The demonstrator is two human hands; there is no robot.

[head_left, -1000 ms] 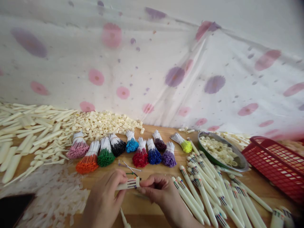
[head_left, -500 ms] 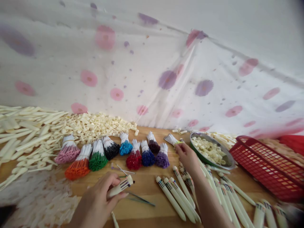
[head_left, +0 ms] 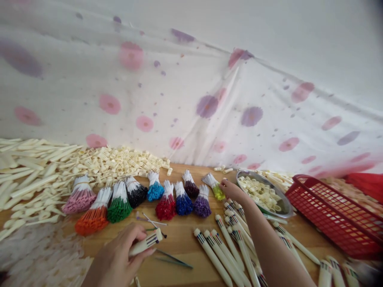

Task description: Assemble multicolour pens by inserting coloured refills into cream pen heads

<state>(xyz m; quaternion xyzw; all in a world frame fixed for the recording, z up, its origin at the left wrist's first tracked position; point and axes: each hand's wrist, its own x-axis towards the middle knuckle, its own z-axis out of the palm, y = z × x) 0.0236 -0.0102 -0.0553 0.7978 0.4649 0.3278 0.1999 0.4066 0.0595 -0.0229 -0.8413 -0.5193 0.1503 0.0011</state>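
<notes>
My left hand [head_left: 121,255] grips a white multicolour pen [head_left: 146,242], its capped, slotted end pointing up and to the right. A dark refill tip shows beside that end. My right hand [head_left: 231,189] reaches across to the yellow-green refill bundle [head_left: 218,191], just right of it. Its fingers are curled, and what they hold, if anything, is hidden. More tied refill bundles stand in a row, including a purple one [head_left: 202,205], a red one [head_left: 165,205] and an orange one [head_left: 92,217]. Below my right forearm lie several multicolour pens [head_left: 215,255].
Cream pen barrels and slotted caps [head_left: 119,163] are heaped at the left and back. Clear small parts [head_left: 38,255] cover the lower left. Tweezers [head_left: 175,259] and loose refills lie mid-table. A metal bowl [head_left: 289,207] of caps and a red basket [head_left: 329,215] stand right.
The view has tilted up slightly. My right hand has shifted a little right, away from the yellow-green bundle, which now shows more fully. My left hand keeps its hold on the pen.
</notes>
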